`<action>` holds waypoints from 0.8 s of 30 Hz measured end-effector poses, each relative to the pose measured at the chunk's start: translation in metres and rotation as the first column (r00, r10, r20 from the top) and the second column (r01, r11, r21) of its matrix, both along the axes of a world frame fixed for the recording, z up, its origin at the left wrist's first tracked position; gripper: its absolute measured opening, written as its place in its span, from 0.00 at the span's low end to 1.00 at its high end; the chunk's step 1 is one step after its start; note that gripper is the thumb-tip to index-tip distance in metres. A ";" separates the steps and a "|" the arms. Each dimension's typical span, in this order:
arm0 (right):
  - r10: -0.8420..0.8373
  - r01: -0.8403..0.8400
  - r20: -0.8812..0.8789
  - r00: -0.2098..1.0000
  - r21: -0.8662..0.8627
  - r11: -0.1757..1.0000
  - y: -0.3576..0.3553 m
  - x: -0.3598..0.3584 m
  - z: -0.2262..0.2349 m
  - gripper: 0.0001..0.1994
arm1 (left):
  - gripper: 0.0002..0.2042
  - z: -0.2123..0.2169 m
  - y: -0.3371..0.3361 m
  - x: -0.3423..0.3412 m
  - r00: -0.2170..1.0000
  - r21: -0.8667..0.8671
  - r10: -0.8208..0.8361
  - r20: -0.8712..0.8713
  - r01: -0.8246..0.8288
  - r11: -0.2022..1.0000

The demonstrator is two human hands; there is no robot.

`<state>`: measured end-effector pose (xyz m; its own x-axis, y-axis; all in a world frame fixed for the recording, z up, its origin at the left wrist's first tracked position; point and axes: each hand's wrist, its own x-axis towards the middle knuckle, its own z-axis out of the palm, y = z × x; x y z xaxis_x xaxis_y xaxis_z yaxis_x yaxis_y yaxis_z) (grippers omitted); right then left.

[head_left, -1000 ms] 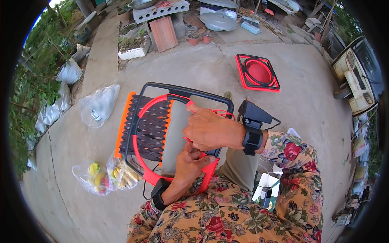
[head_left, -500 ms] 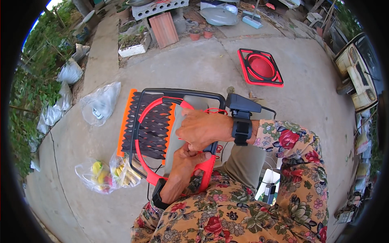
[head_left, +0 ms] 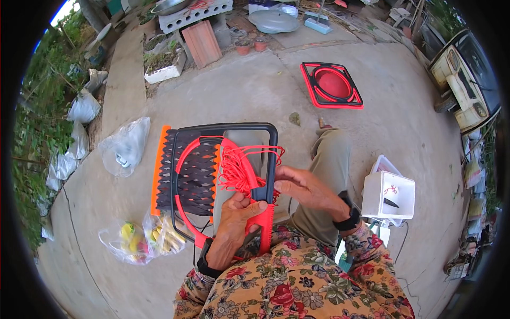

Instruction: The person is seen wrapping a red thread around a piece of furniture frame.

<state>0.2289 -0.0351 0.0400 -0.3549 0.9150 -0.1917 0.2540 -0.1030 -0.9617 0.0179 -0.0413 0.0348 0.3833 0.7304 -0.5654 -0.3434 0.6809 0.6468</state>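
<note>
Head view, entries as follows.

Red-and-black frame (head_left: pixel 228 127): one, rounded square with an inner ring, held above your lap. Near-equal sides, so no clear long axis; its black top bar runs left to right, its side bars run away from you, and its red toothed strip lies nearest you, at the lower right corner.

Red cord (head_left: pixel 236 173): one loose bundle on the ring's right part, lying lengthwise from far left to near right; strands loop across the frame's right bar.

Your left hand (head_left: pixel 229 226): fingers closed on the frame's lower right part, thumb laid along the top.

Your right hand (head_left: pixel 308 189): just outside the right bar, fingers bent and pointing left; whether they pinch cord you cannot tell here.

Orange-edged mesh panel (head_left: pixel 199 170): dark strips, seen through the ring, orange edges running away from you.

Concrete ground (head_left: pixel 239 90): second frame (head_left: pixel 333 84) towards the far right corner; white box (head_left: pixel 372 194) towards the right edge; fruit bag (head_left: pixel 130 239) and clear bag (head_left: pixel 127 146) towards the left edge.
</note>
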 end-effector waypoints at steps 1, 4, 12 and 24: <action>-0.058 0.046 -0.222 0.973 -0.058 0.997 -0.006 -0.004 -0.013 0.13 | 0.14 0.001 0.001 0.001 1.000 0.007 -0.008 0.000 0.008 1.000; -0.125 0.077 -0.431 0.894 -0.127 0.989 -0.014 -0.010 -0.020 0.18 | 0.15 0.001 -0.001 0.000 0.997 -0.013 -0.009 -0.076 0.008 1.000; -0.120 0.027 -0.383 0.916 -0.238 0.971 -0.016 -0.022 -0.045 0.19 | 0.19 -0.002 -0.002 0.002 0.998 0.055 -0.069 0.005 0.068 0.996; 0.058 -0.252 0.453 0.890 0.381 0.890 -0.025 0.036 0.079 0.13 | 0.30 0.003 0.001 -0.002 0.999 0.032 0.043 -0.022 -0.042 0.999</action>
